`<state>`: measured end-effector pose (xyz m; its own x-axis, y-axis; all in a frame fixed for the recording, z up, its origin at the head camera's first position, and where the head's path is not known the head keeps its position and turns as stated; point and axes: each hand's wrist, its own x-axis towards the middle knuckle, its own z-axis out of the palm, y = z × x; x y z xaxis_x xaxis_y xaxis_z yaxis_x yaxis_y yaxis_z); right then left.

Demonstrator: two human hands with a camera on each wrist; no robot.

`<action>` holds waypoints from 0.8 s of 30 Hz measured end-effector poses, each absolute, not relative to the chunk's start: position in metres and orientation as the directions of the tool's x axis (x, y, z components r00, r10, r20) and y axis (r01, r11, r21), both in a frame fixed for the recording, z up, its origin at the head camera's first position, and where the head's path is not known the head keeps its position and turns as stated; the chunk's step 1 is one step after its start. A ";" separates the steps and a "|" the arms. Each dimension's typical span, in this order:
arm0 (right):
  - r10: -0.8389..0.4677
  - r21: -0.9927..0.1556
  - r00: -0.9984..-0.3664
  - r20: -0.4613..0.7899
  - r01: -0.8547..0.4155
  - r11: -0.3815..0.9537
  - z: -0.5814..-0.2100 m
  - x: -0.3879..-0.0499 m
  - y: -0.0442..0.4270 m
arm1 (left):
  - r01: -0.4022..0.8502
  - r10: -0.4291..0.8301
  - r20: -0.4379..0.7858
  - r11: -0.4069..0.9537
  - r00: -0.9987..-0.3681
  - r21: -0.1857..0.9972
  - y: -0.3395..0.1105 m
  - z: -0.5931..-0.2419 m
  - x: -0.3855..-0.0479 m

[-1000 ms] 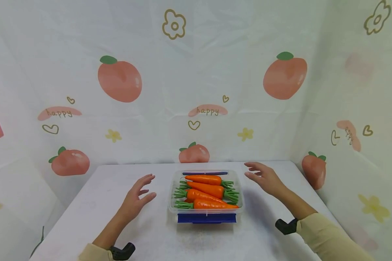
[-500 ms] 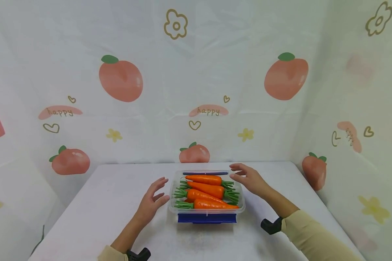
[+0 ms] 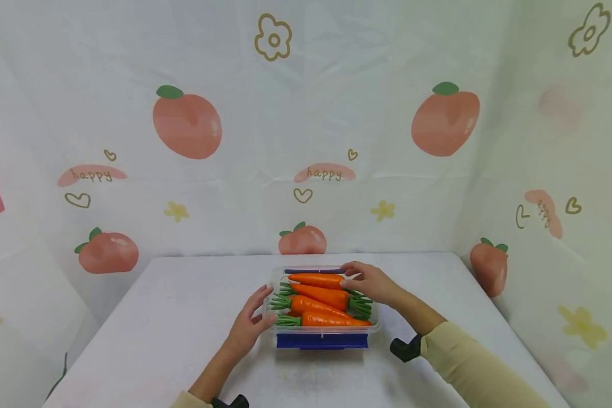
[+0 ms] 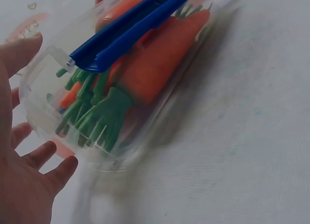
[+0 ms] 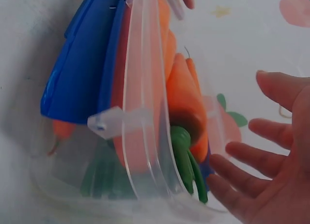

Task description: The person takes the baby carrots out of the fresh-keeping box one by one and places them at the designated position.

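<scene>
A clear plastic box [image 3: 323,329] with blue clip latches sits mid-table, piled with several orange carrots [image 3: 331,319] with green stem ends. My left hand [image 3: 249,328] is at the box's left side, fingers spread and slightly bent, holding nothing. In the left wrist view, the fingers [image 4: 63,173] come close to the clear wall; contact is unclear. My right hand [image 3: 374,284] hovers over the back right corner, above the carrot tops. In the right wrist view, its spread fingers [image 5: 261,158] stand beside the box with nothing gripped.
The box's front latch [image 3: 322,341] hangs down, unfastened. A white table [image 3: 194,294] surrounds the box. Behind and on both sides hangs a pale sheet [image 3: 234,113] printed with fruit. A black wrist device [image 3: 406,349] is strapped at the right cuff.
Both hands have moved inward to the box: the left to the right and slightly nearer me, the right leftward over the back corner. The box and carrots have stayed put.
</scene>
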<state>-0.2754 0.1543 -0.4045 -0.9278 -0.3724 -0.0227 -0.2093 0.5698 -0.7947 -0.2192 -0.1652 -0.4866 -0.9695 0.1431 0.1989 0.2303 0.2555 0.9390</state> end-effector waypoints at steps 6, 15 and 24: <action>-0.398 -0.751 -0.914 -0.073 -0.212 0.626 -0.408 -0.276 0.143 | 0.201 0.129 0.171 0.267 -0.977 0.943 -0.163 -0.489 -0.217; -0.429 -0.657 -0.890 -0.153 -0.233 0.717 -0.417 -0.278 0.131 | 0.153 0.126 0.125 0.256 -0.984 0.954 -0.163 -0.493 -0.216; -0.444 -0.594 -0.881 -0.163 -0.272 0.757 -0.417 -0.275 0.126 | 0.137 0.136 0.104 0.257 -0.985 0.957 -0.163 -0.497 -0.217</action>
